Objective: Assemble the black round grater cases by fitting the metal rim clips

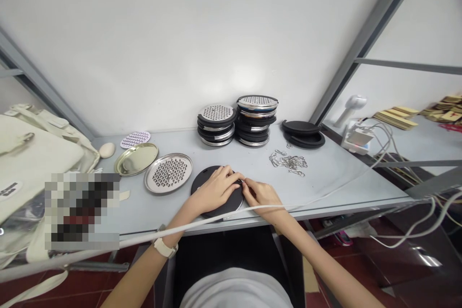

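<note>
A round black case [202, 178] lies near the table's front edge. My left hand [216, 186] rests on top of it, its fingers bent toward the right rim. Close against those fingertips, my right hand [260, 194] pinches at a small metal piece [240, 180] on the case's right side; its shape is mostly hidden. To the right lies a loose pile of silver metal clips [288, 161]. A round metal grater plate [169, 173] sits just left of the case, beside a gold-toned round lid [136, 159].
Two stacks of round graters in black cases [216, 127] [256, 122] stand by the wall. More black cases [303, 134] sit at the back right. A white cable [195, 224] crosses in front of my arms. A cream bag [39, 149] occupies the left.
</note>
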Motion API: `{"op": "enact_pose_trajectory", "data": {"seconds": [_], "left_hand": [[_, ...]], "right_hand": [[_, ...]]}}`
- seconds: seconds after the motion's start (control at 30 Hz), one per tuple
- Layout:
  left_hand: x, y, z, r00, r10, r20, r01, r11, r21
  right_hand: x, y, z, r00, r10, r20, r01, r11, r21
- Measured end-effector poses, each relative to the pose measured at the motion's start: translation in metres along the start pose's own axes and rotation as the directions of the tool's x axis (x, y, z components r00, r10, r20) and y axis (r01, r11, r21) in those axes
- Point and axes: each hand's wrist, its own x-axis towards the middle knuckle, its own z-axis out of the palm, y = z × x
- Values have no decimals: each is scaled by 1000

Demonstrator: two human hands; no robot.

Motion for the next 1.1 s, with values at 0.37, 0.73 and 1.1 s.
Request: {"op": "enact_pose_trajectory", "data": {"seconds": [0.37, 0.73, 1.1], "left_hand": [[0, 0, 0, 1000, -8, 1, 8, 1000, -6], [1, -1, 1, 1000, 1, -3, -1, 1000, -9], [0, 0, -1, 1000, 2, 3, -2, 1000, -12]], "right_hand": [[-1, 0, 0, 1000, 5, -3, -5, 1000, 7], [-1, -1, -1, 1000, 9, -4, -9, 1000, 16], [0, 0, 0, 1000, 0, -10, 1, 1000, 16]]}}
